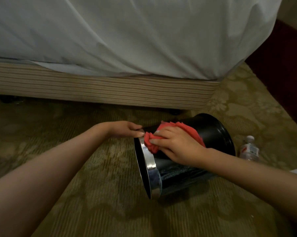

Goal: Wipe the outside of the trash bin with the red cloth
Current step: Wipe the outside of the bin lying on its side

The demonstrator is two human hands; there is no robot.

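A black trash bin (214, 134) with a shiny chrome rim lies on its side on the carpet, its opening facing left and its base to the right. My left hand (127, 130) pinches the top of the chrome rim. My right hand (176, 144) grips a bunched red cloth (151, 142) and holds it against the bin's upper side, close to the rim. More of the cloth spreads out behind my fingers. The lower side of the bin shows wet streaks.
A bed with a white sheet (127, 36) and a striped base (101, 89) runs across the back. A plastic water bottle (249, 148) stands on the patterned carpet (93, 194) right of the bin. Dark furniture (284, 74) is at the far right.
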